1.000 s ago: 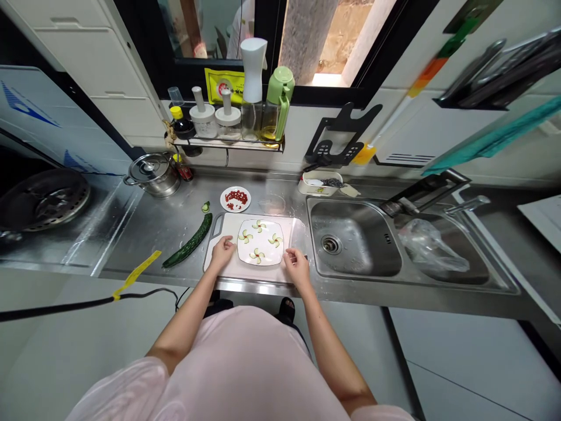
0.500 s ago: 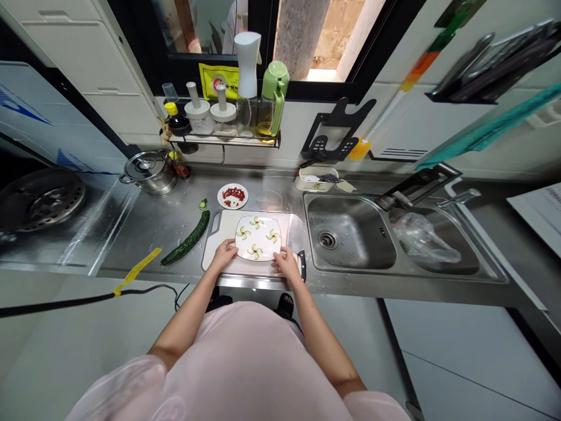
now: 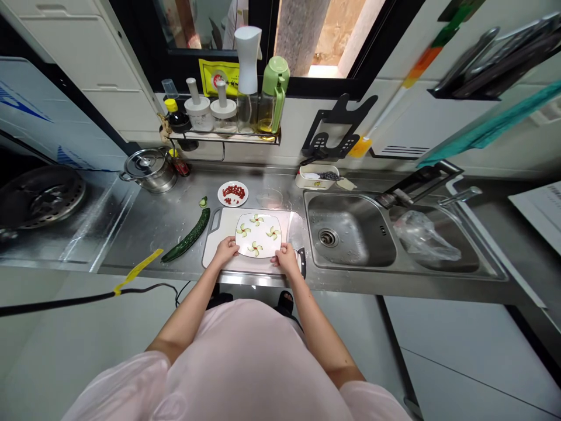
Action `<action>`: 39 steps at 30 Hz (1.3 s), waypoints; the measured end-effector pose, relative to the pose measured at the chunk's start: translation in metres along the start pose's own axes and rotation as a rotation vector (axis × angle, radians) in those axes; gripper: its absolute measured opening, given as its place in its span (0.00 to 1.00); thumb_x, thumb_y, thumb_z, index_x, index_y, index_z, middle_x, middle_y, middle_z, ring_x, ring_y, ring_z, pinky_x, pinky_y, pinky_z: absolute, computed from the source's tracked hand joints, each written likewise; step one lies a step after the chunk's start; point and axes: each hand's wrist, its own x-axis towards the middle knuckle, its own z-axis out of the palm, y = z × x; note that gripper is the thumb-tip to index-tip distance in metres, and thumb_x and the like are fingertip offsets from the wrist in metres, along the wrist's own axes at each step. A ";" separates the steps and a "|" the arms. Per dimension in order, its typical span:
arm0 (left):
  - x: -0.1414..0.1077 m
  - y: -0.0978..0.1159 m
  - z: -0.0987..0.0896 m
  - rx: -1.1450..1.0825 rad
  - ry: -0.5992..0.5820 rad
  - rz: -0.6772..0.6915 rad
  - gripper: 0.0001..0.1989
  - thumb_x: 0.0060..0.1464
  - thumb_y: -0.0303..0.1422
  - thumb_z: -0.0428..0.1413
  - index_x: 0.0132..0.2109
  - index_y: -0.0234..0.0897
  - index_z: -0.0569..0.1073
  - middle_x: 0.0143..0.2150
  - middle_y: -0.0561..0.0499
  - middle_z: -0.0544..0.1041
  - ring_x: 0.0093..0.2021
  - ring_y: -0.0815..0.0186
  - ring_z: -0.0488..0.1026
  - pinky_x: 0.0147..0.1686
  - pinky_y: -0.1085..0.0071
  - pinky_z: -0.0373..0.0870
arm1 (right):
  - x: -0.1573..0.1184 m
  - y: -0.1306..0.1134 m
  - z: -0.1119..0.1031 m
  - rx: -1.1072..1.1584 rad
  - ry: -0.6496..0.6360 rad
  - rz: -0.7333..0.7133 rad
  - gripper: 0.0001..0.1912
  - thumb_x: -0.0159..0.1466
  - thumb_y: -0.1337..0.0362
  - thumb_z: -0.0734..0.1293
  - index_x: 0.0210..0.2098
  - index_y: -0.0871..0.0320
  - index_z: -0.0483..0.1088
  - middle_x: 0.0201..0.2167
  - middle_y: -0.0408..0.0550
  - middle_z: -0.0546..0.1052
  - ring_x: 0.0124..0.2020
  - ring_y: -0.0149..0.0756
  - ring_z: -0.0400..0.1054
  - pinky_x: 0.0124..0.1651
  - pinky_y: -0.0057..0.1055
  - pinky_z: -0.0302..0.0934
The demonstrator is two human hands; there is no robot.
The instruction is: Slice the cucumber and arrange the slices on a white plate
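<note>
square white plate (image 3: 258,235) is over the cutting board (image 3: 225,223), in front of the person, and it has hold from both hands; whether it touches the board or is lifted a little, i cannot tell. on it are four pinwheels of green slices (image 3: 273,233) with red centres, well apart from each other. left hand (image 3: 227,249) is half closed at the left edge, and right hand (image 3: 284,256) is half closed at the lower right corner, its fingers bent; the fingertips under the rim are hidden. to do this holding well, i think, both sides should be at equal height, and any movement should be slow and smooth, because the slices seem loose and could slide. thumbs should press only the rim, away from the pinwheels. it is wise also to give attention to the black knife handle (image 3: 303,263), which lies just beside the right hand. both elbows are bent outward, and the forearms (image 3: 318,316) come together toward the plate, nearly symmetrical, with wrists low near the counter edge.
</note>
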 end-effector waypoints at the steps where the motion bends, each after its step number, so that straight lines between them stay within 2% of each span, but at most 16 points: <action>1: 0.000 0.000 0.000 -0.024 -0.013 0.002 0.21 0.39 0.31 0.59 0.44 0.33 0.68 0.23 0.58 0.70 0.22 0.72 0.70 0.28 0.74 0.70 | -0.001 -0.001 -0.001 0.002 -0.002 -0.010 0.16 0.49 0.71 0.61 0.36 0.54 0.55 0.18 0.33 0.66 0.17 0.33 0.69 0.14 0.24 0.60; 7: -0.010 0.005 -0.002 -0.175 -0.094 0.017 0.24 0.39 0.37 0.61 0.45 0.35 0.65 0.25 0.58 0.70 0.26 0.72 0.72 0.32 0.72 0.73 | -0.006 -0.012 -0.007 0.039 -0.022 -0.030 0.16 0.49 0.70 0.61 0.36 0.55 0.55 0.16 0.32 0.67 0.16 0.31 0.68 0.14 0.22 0.59; 12: -0.026 0.021 -0.004 -0.259 -0.156 0.029 0.27 0.41 0.38 0.60 0.48 0.37 0.60 0.23 0.60 0.70 0.26 0.71 0.72 0.35 0.65 0.75 | -0.017 -0.025 -0.012 0.074 -0.054 -0.092 0.17 0.49 0.65 0.63 0.37 0.55 0.55 0.17 0.31 0.67 0.16 0.31 0.68 0.15 0.23 0.60; 18: -0.045 0.047 -0.004 -0.220 -0.104 0.089 0.27 0.42 0.40 0.59 0.48 0.38 0.60 0.27 0.56 0.73 0.30 0.69 0.74 0.36 0.66 0.74 | -0.038 -0.048 -0.017 0.145 -0.094 -0.126 0.19 0.49 0.62 0.64 0.39 0.55 0.56 0.17 0.31 0.67 0.16 0.31 0.67 0.16 0.24 0.61; 23: -0.052 0.057 -0.002 -0.178 -0.071 0.101 0.27 0.42 0.42 0.58 0.49 0.39 0.60 0.26 0.56 0.74 0.29 0.69 0.73 0.35 0.68 0.73 | -0.048 -0.057 -0.019 0.182 -0.078 -0.110 0.20 0.50 0.62 0.65 0.41 0.55 0.57 0.17 0.32 0.68 0.17 0.31 0.67 0.17 0.24 0.61; 27: -0.054 0.057 0.002 -0.173 -0.071 0.113 0.27 0.42 0.42 0.58 0.48 0.40 0.61 0.25 0.57 0.73 0.26 0.71 0.72 0.33 0.71 0.71 | -0.048 -0.057 -0.018 0.232 -0.054 -0.076 0.23 0.50 0.61 0.67 0.44 0.54 0.60 0.27 0.39 0.74 0.25 0.33 0.71 0.20 0.25 0.64; 31: -0.060 0.054 0.012 -0.213 -0.119 0.117 0.26 0.43 0.41 0.59 0.48 0.39 0.61 0.25 0.57 0.73 0.25 0.72 0.71 0.30 0.75 0.68 | -0.046 -0.051 -0.018 0.374 -0.123 0.070 0.23 0.51 0.61 0.69 0.46 0.55 0.64 0.41 0.48 0.77 0.36 0.40 0.73 0.29 0.32 0.71; 36: -0.073 0.051 0.031 -0.297 -0.214 0.101 0.26 0.43 0.39 0.61 0.48 0.38 0.61 0.28 0.55 0.75 0.27 0.70 0.73 0.31 0.73 0.69 | -0.048 -0.037 -0.025 0.526 -0.128 0.206 0.25 0.49 0.64 0.71 0.46 0.56 0.66 0.44 0.51 0.77 0.40 0.45 0.74 0.36 0.40 0.72; 39: -0.078 0.049 0.041 -0.255 -0.347 0.078 0.27 0.45 0.42 0.60 0.51 0.39 0.61 0.29 0.54 0.75 0.29 0.67 0.74 0.33 0.70 0.71 | -0.052 -0.027 -0.040 0.509 -0.096 0.178 0.25 0.48 0.63 0.71 0.46 0.55 0.67 0.47 0.52 0.75 0.45 0.46 0.72 0.43 0.41 0.72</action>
